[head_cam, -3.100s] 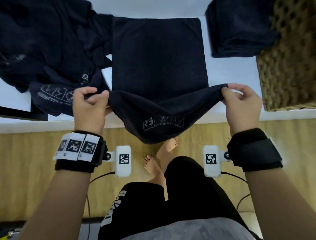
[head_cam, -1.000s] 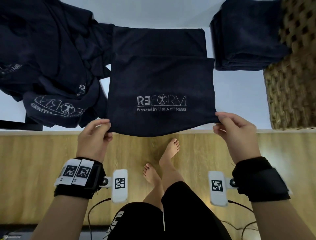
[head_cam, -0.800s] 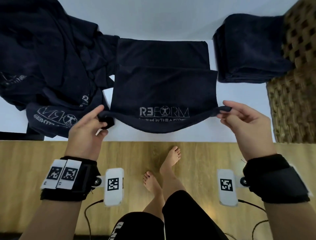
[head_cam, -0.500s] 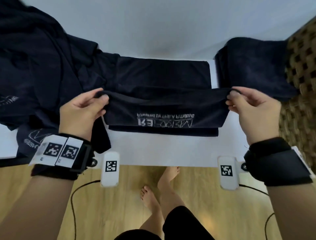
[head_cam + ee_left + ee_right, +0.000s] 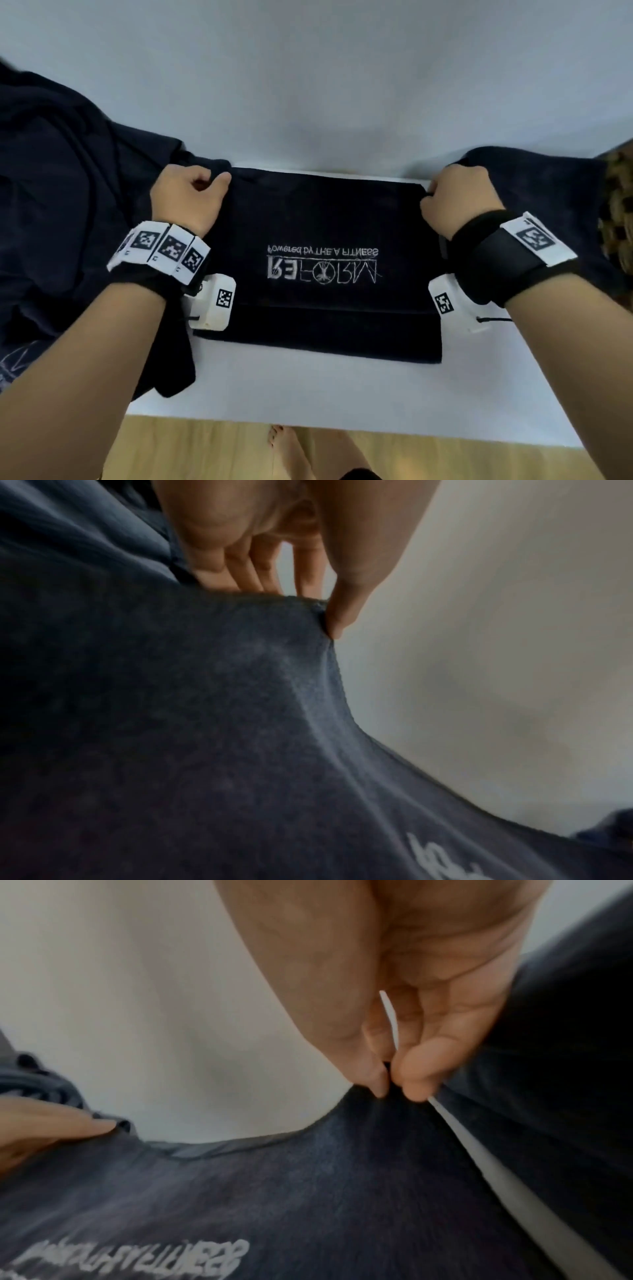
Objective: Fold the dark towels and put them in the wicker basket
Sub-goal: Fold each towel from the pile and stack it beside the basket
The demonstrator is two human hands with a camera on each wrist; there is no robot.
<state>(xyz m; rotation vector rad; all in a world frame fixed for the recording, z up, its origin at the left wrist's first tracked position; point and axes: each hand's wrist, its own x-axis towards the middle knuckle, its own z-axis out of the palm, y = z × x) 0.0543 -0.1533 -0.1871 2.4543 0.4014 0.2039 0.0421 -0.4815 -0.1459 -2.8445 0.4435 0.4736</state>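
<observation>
White stitching on the dark towel (image 5: 322, 246) reads upside down from the head view: "REFORM" in large letters, with "Powered by THE A FITNESS" in a smaller line beyond it. The towel is a soft, napped, near-black rectangle, folded over itself on the white surface (image 5: 308, 394), its lower layer showing as a band along the near edge. The left hand (image 5: 186, 198) holds the far left corner, thumb pressed onto the hem and fingers curled behind it. The right hand (image 5: 457, 202) pinches the far right corner between thumb and fingertips (image 5: 416, 1074). Each wrist carries one black strap with white square-coded tags. To the left lies a rumpled heap of dark towels (image 5: 68, 222), how many I cannot tell; pale print shows at its near edge. To the right sits a folded dark stack (image 5: 548, 192), and at the right edge the brown woven wicker basket (image 5: 616, 205).
</observation>
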